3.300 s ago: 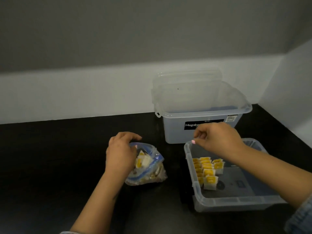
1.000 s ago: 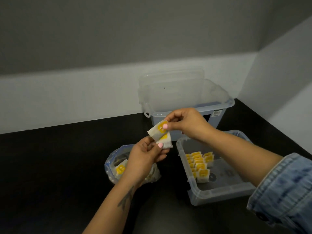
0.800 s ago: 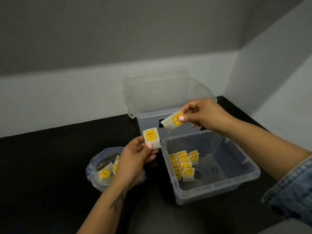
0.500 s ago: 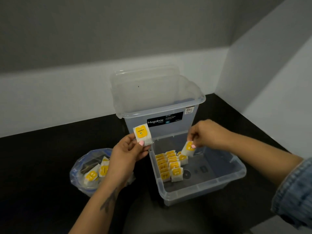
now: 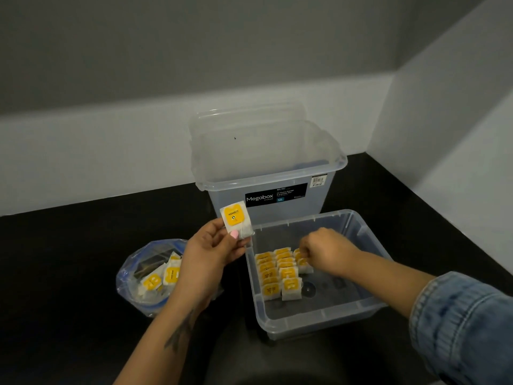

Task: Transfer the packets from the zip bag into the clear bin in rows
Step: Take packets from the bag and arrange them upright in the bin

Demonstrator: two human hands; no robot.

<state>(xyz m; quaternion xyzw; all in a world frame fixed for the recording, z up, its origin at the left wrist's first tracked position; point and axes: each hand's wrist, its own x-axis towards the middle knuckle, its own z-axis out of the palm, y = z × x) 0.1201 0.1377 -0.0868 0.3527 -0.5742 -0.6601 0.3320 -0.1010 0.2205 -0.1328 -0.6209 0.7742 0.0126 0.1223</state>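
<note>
Now your left hand (image 5: pixel 213 254) pinches one packet (image 5: pixel 236 220) above the clear bin (image 5: pixel 319 320) rim; your right hand (image 5: pixel 324 250) pinches a row packet (image 5: pixel 301 259), with bare floor beside.

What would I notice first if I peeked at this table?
Bright yellow packets in neat rows inside the low clear bin on the right. The left hand pinches one more packet up in the air, while the right hand reaches down into the rows. More wait in the zip bag on the left.

"Megabox" and "12L" on tall box label (image 5: pixel 276 195), "HONEY" on held packet (image 5: pixel 235 218)
</note>
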